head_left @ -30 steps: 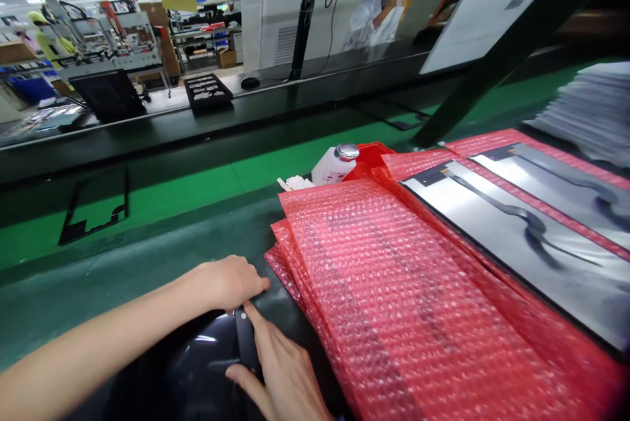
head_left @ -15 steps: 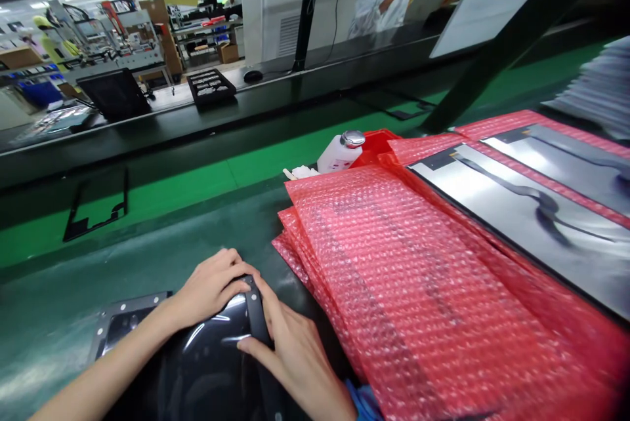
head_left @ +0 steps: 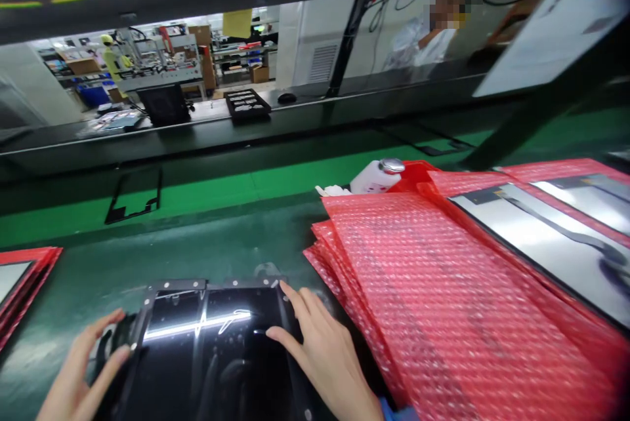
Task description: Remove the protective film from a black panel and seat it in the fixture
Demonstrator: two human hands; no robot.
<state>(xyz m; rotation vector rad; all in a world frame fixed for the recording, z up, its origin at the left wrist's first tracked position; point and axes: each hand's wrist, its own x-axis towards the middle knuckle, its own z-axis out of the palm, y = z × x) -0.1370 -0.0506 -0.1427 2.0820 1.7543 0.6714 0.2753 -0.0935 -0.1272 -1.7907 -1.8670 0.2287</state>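
A glossy black panel (head_left: 246,349) with a dark, dotted frame lies on the green work surface in front of me. My right hand (head_left: 325,349) rests on its upper right corner and edge, thumb and fingers apart. At the panel's left edge is my left hand (head_left: 91,359), its thumb and forefinger spread around the rim, beside a dark curved part (head_left: 115,339). Whether that hand grips anything is hard to make out. A bright light streak and a crease-like line cross the panel's surface.
Red bubble-wrap sheets (head_left: 394,270) are stacked at the right, with silver panels (head_left: 546,231) on them. Behind stand a white bottle (head_left: 377,177) and a red tray (head_left: 418,170). More red wrap (head_left: 49,263) lies far left. A person (head_left: 428,34) is beyond the bench.
The view has shifted. My left hand has left the upper right corner and moved to the left edge. The panel, which looked bent up, now lies flatter; the right hand stays near its corner.
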